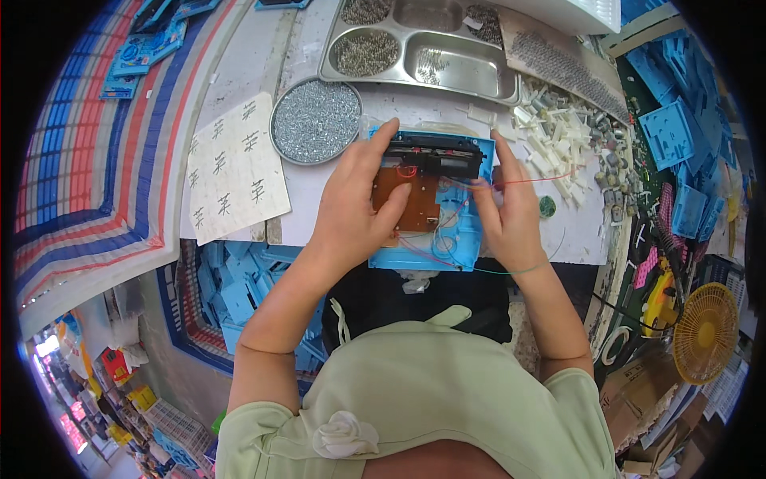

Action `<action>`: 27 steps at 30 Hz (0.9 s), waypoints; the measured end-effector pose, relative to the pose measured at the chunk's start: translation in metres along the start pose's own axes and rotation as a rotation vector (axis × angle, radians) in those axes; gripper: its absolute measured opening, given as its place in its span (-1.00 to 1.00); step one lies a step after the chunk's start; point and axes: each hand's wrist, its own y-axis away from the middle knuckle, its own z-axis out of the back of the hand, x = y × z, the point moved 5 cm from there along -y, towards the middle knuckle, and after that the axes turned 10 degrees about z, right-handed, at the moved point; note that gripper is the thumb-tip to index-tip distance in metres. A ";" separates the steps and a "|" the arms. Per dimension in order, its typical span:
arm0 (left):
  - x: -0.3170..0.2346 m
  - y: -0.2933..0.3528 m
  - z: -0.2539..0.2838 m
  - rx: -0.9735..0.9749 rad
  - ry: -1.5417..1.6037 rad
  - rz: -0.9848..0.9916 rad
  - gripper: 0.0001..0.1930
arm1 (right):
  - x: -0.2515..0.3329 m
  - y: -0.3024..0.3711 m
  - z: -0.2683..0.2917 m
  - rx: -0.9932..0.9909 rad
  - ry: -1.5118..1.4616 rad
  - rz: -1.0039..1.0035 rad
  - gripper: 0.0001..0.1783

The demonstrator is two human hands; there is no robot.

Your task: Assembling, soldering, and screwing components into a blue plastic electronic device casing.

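Between my hands, at the table's near edge, is a light blue plastic casing (463, 254) with its inside facing up. A brown circuit board (418, 209) covers its left part, and a black mechanism (439, 153) lies across the far end. Thin red, white and green wires (531, 180) run out over its right side. My left hand (351, 188) grips the left edge, its thumb over the board. My right hand (511, 209) holds the right edge, the thumb on the rim by the wires. The fingertips under the casing are hidden.
A round dish of small screws (316, 120) stands beyond my left hand, near a sheet with handwriting (239, 172). Behind the casing is a metal compartment tray (499, 84). White plastic pieces and small motors (558, 144) lie right. Blue shells (239, 295) fill a bin below left.
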 end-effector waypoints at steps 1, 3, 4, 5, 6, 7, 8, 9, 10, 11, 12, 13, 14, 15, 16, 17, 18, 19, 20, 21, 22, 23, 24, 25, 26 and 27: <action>0.003 -0.001 -0.004 0.020 -0.063 0.017 -0.28 | -0.002 -0.003 0.000 0.008 0.085 0.051 -0.32; 0.010 -0.002 -0.009 -0.053 -0.210 -0.017 -0.28 | -0.005 -0.012 0.000 0.020 0.253 0.157 -0.38; 0.014 -0.003 -0.013 -0.090 -0.284 -0.034 -0.28 | -0.006 -0.017 -0.001 0.026 0.284 0.187 -0.46; 0.018 -0.005 -0.017 -0.125 -0.290 -0.042 -0.27 | -0.009 -0.021 -0.002 0.004 0.293 0.209 -0.47; 0.022 -0.007 -0.020 -0.161 -0.297 -0.049 -0.26 | -0.012 -0.024 -0.004 -0.018 0.301 0.231 -0.48; 0.025 -0.008 -0.022 -0.198 -0.303 -0.055 -0.25 | -0.014 -0.028 -0.006 -0.039 0.309 0.255 -0.48; 0.023 -0.011 -0.021 -0.239 -0.299 -0.062 -0.25 | -0.017 -0.032 -0.008 -0.035 0.275 0.251 -0.48; 0.021 -0.013 -0.019 -0.280 -0.296 -0.069 -0.26 | -0.018 -0.037 -0.010 -0.030 0.295 0.282 -0.49; 0.019 -0.014 -0.016 -0.322 -0.292 -0.074 -0.26 | -0.018 -0.042 -0.011 -0.024 0.315 0.314 -0.50; 0.018 -0.014 -0.015 -0.304 -0.294 -0.074 -0.26 | -0.017 -0.045 -0.012 -0.019 0.333 0.348 -0.51; 0.019 -0.012 -0.013 -0.286 -0.295 -0.073 -0.26 | -0.016 -0.046 -0.014 0.007 0.335 0.351 -0.51; 0.019 -0.010 -0.011 -0.268 -0.297 -0.072 -0.26 | -0.014 -0.046 -0.017 0.034 0.336 0.355 -0.51; 0.017 -0.007 -0.008 -0.241 -0.281 -0.059 -0.29 | -0.014 -0.045 -0.020 0.059 0.339 0.354 -0.51; 0.015 -0.003 -0.005 -0.214 -0.265 -0.045 -0.31 | -0.013 -0.042 -0.022 0.073 0.323 0.348 -0.51; 0.014 -0.001 -0.004 -0.187 -0.248 -0.031 -0.33 | -0.012 -0.038 -0.023 0.087 0.306 0.340 -0.51; 0.016 0.002 -0.006 -0.182 -0.240 -0.035 -0.33 | -0.009 -0.035 -0.025 0.104 0.285 0.338 -0.51; 0.020 0.003 -0.010 -0.176 -0.231 -0.039 -0.34 | -0.009 -0.034 -0.024 0.120 0.309 0.329 -0.51; 0.023 0.003 -0.014 -0.169 -0.222 -0.044 -0.35 | -0.009 -0.034 -0.018 0.135 0.333 0.320 -0.51; 0.023 0.001 -0.015 -0.187 -0.248 -0.055 -0.36 | -0.010 -0.033 -0.014 0.149 0.361 0.311 -0.50; 0.023 -0.003 -0.018 -0.205 -0.274 -0.067 -0.36 | -0.013 -0.033 -0.012 0.152 0.365 0.303 -0.51; 0.023 -0.007 -0.020 -0.222 -0.300 -0.080 -0.37 | -0.016 -0.033 -0.011 0.155 0.369 0.294 -0.53; 0.021 -0.010 -0.024 -0.236 -0.296 -0.094 -0.37 | -0.020 -0.033 -0.008 0.158 0.379 0.283 -0.54; 0.018 -0.013 -0.028 -0.249 -0.293 -0.109 -0.37 | -0.025 -0.032 -0.006 0.159 0.365 0.254 -0.55; 0.016 -0.016 -0.031 -0.263 -0.289 -0.125 -0.37 | -0.028 -0.033 -0.003 0.144 0.378 0.252 -0.56; 0.014 -0.018 -0.035 -0.268 -0.286 -0.124 -0.37 | -0.031 -0.033 0.000 0.129 0.388 0.251 -0.57; 0.013 -0.020 -0.038 -0.274 -0.283 -0.123 -0.37 | -0.034 -0.033 0.003 0.113 0.397 0.250 -0.57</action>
